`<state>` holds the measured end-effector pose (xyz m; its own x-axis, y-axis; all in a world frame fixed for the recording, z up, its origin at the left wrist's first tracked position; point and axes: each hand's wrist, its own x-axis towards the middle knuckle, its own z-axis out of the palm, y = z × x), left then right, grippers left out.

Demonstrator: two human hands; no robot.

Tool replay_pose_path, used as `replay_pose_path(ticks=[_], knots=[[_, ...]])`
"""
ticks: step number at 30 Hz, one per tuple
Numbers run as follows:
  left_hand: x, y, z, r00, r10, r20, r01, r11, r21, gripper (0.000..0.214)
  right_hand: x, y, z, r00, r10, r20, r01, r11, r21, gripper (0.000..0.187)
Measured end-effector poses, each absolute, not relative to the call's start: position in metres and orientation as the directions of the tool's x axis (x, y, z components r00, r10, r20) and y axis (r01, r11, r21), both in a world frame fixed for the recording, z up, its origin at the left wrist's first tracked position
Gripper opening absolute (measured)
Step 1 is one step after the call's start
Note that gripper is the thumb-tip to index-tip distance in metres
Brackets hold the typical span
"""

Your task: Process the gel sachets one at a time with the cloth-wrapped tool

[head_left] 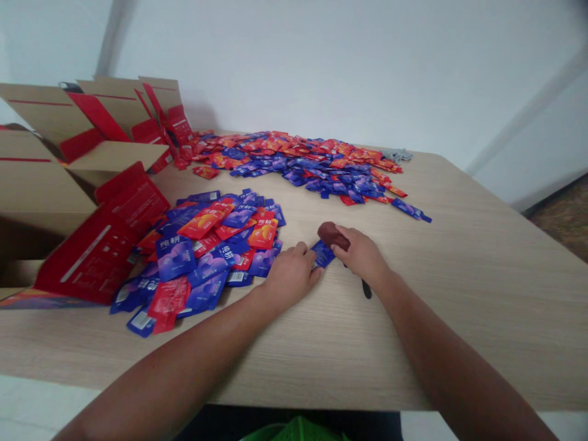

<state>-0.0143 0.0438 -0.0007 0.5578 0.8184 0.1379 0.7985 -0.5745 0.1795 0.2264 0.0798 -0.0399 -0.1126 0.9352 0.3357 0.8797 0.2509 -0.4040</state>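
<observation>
My left hand [290, 274] rests knuckles-up on the wooden table [459, 275], its fingers curled and its thumb touching a blue sachet [322, 253]. My right hand [361, 253] is closed round a tool with a dark red-brown handle [331, 233]; a black end [366, 289] sticks out beneath the wrist. The tool's handle lies over the blue sachet. Just left of my left hand lies a near pile of blue and red sachets [202, 251].
A larger spread of blue and red sachets [303, 160] covers the far middle of the table. Open cardboard boxes with red flaps [68, 184] stand along the left. A white wall rises behind. Something green [294, 430] shows below the near edge.
</observation>
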Motion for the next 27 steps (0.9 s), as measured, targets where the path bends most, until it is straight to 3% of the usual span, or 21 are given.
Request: replay_pose_path(ticks=[8,13,16,20,27], knots=[[-0.015,0.044,-0.001,0.557,0.819,0.134,0.798,-0.573,0.186,0.03,0.23,0.079,-0.039,-0.061,0.935,0.35,0.893,0.207,-0.399,0.056],[-0.014,0.044,-0.002,0.551,0.822,0.145,0.797,-0.57,0.201,0.03,0.215,0.067,-0.025,-0.163,0.879,0.448,0.762,0.401,-0.509,0.056],[-0.014,0.045,-0.003,0.55,0.821,0.151,0.789,-0.57,0.228,0.029,0.205,0.06,-0.021,-0.31,0.867,0.39,0.715,0.483,-0.506,0.057],[-0.014,0.046,-0.003,0.552,0.821,0.147,0.784,-0.571,0.243,0.027,0.199,0.057,-0.024,-0.328,0.892,0.312,0.749,0.447,-0.489,0.058],[-0.014,0.046,-0.002,0.549,0.824,0.142,0.792,-0.567,0.225,0.027,0.205,0.065,-0.031,-0.263,0.912,0.316,0.778,0.394,-0.489,0.057]])
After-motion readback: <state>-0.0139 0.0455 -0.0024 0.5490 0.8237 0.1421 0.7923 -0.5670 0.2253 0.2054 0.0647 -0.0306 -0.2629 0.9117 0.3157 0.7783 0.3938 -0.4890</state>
